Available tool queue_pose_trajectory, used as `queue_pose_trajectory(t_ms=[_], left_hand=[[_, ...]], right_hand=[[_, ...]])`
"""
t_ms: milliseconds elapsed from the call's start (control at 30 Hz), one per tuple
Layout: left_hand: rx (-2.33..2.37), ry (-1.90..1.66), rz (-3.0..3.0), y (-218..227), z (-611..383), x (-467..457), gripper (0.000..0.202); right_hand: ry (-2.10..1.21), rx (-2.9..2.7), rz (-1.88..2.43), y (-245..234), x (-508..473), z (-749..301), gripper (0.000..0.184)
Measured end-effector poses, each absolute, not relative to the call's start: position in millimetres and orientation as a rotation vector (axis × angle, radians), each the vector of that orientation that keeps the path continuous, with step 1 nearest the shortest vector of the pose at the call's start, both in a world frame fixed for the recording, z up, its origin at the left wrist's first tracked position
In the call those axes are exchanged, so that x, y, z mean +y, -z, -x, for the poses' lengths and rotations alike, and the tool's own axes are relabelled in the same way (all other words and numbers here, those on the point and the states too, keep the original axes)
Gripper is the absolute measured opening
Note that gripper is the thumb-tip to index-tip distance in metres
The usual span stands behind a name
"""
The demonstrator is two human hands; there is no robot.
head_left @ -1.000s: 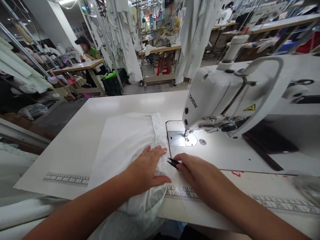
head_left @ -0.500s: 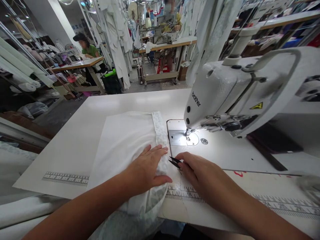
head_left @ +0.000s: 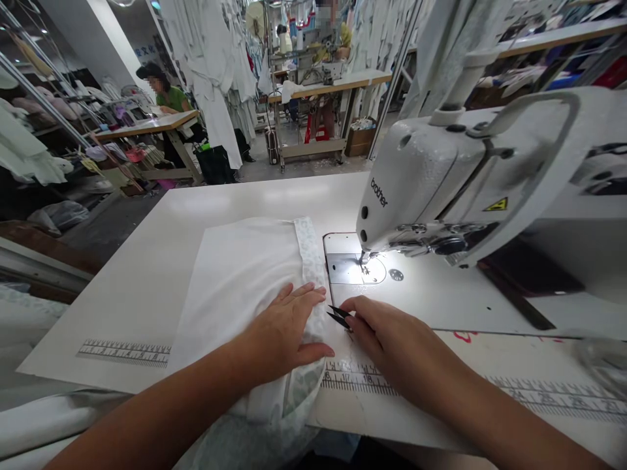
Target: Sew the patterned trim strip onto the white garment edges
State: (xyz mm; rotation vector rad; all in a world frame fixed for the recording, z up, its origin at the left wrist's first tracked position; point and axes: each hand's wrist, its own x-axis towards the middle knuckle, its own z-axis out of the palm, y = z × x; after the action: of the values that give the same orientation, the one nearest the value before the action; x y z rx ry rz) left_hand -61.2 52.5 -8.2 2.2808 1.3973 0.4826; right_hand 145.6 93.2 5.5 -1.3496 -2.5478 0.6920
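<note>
White fabric (head_left: 240, 261) with a pale patterned band (head_left: 307, 245) along its right edge lies on the table, its near part hanging over the front edge. My left hand (head_left: 284, 333) rests flat on it, fingers spread across the band. In my right hand (head_left: 379, 329) are black thread snips (head_left: 339, 316), their two pointed blades parted and directed left at the band's edge. The grip end of the snips is hidden in my fingers. Just beyond my right hand is the sewing machine's needle plate (head_left: 347, 269), lit by the machine lamp.
A white sewing machine (head_left: 421, 176) stands over the right of the table (head_left: 196, 199). Printed ruler strips (head_left: 122, 352) run along the front. A dark flat object (head_left: 533, 267) lies under the machine arm. Across the aisle, a person in green (head_left: 172, 98) sits at another table.
The view has shifted slightly, so the table and machine appear a little further left. Both hands keep their places on and beside the fabric, and the snips stay parted.
</note>
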Motion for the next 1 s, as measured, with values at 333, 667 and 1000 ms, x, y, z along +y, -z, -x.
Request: queue_pose_trajectory(t_ms=[333,667,1000], left_hand=[[1.381,-0.547,-2.312,12,62,52,0.073],[1.397,-0.498,-2.244,11,64,54,0.081],[1.409,-0.509,-2.542,-5,59,83,0.024]], right_hand=[[-0.667,-2.511,1.340,-3,95,-144,0.024],[-1.012,-2.165,1.261,-10,96,-147,0.021],[-0.912,-2.331,1.306,-4,93,-163,0.018]])
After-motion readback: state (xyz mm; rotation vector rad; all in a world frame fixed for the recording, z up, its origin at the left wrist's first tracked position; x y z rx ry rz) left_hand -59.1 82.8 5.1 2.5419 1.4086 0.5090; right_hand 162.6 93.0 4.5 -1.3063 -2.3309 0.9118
